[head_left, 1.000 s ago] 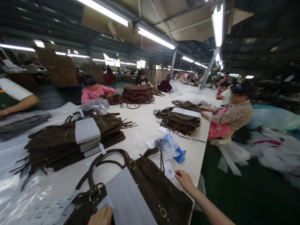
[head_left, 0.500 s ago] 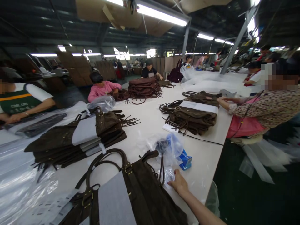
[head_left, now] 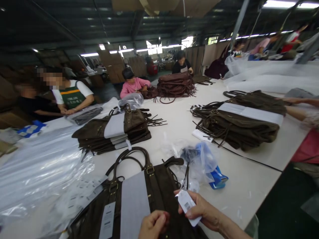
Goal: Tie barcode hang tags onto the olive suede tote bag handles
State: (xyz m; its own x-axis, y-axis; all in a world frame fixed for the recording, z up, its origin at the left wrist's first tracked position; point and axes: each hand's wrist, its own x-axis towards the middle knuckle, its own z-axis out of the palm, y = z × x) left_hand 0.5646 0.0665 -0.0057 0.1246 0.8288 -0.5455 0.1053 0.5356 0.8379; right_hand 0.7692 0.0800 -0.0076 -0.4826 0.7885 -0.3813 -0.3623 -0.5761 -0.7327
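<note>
White tag (head_left: 187, 205), one, in right hand (head_left: 203, 212)

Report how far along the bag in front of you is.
Done: grey paper band lies across the brown bag, and a barcode label lies on it. In hand: right hand holds a white barcode tag; left hand rests on the bag. Left: the tag looks unattached; no wrap covers the bag.

Both of the person's hands are bare, with no gloves, rings or watch to be seen. The left hand (head_left: 153, 225) shows only fingers and knuckles at 6 o'clock. The right hand (head_left: 203, 212) leads into a bare forearm with no sleeve, toward 5 o'clock.
</note>
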